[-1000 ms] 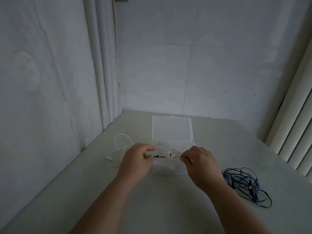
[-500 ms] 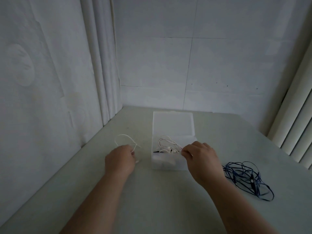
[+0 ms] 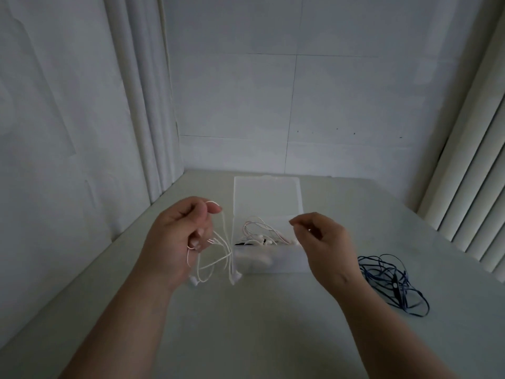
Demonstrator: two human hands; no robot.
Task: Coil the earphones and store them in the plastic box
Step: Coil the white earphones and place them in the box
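While the left hand [image 3: 177,236] has the white earphones [image 3: 236,277] in its grip left of centre, cord hanging vertically beside the plastic box [image 3: 273,262], the right hand [image 3: 322,244] hovers right of it, grip narrow, contents indiscernible.

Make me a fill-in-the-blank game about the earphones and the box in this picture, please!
1. The earphones that the left hand grips and holds up off the table are ____ in colour.
2. The tangled blue earphones lie on the table to the ____ of the plastic box.
3. The plastic box is ____, with its lid lying flat behind it and some earphones already inside.

Missing words: white; right; open.
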